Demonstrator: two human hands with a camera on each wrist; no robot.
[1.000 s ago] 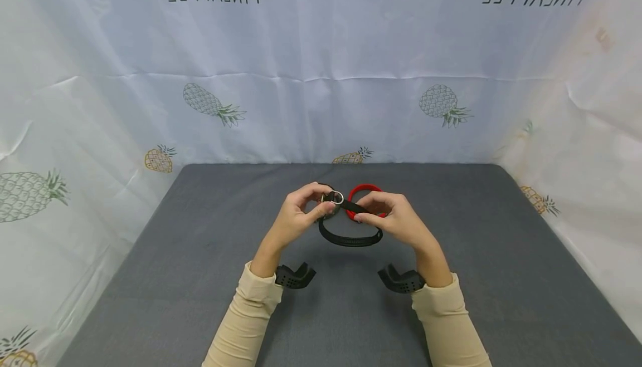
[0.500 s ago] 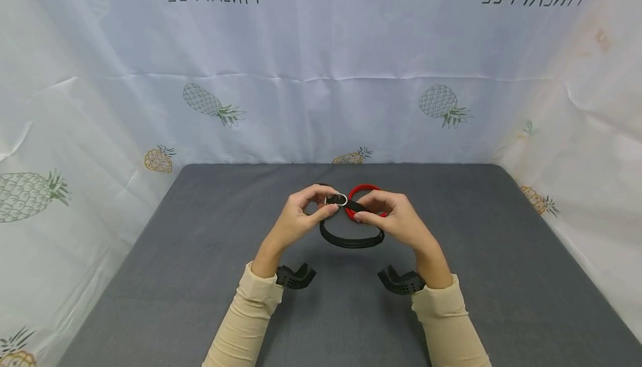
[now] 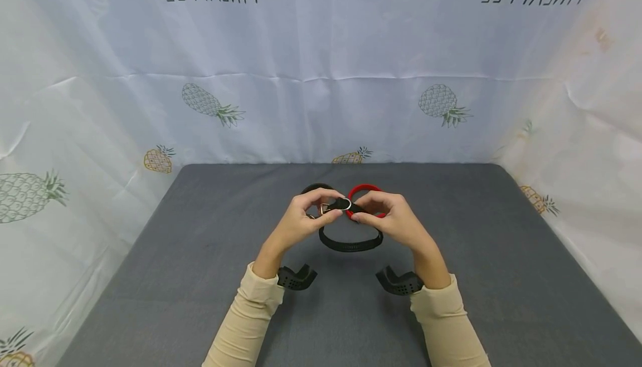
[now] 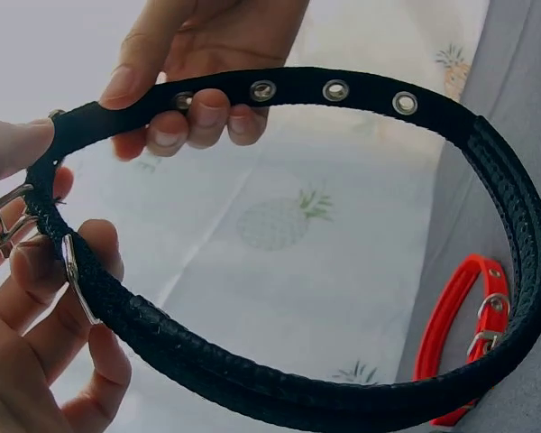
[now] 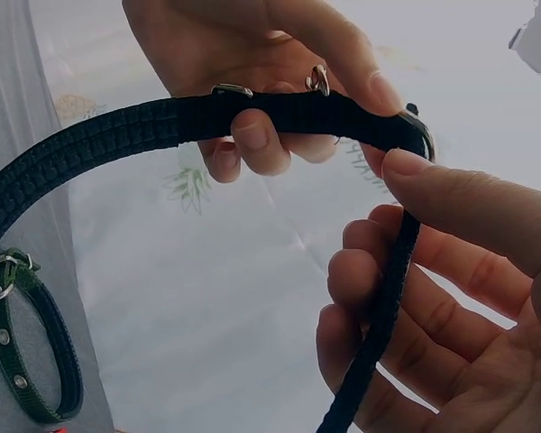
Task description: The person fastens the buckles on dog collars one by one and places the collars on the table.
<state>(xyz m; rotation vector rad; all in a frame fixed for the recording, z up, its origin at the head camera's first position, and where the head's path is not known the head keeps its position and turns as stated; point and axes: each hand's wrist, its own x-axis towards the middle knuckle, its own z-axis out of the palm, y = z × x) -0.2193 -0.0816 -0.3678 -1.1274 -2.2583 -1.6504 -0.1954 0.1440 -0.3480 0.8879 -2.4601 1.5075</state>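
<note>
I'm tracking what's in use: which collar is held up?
The black collar, held in the air; the red collar and dark green collar lie on the table.

Pale pineapple-print curtain (image 3: pixel 321 44) around dark grey table (image 3: pixel 501 255).

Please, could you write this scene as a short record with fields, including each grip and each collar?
left grip: holds black collar by its buckle end
right grip: holds same collar by its holed end
black collar fastened: cannot tell
red collar: on table, beyond right grip
green collar: on table, beyond left grip
backdrop: pineapple-print cloth
</note>
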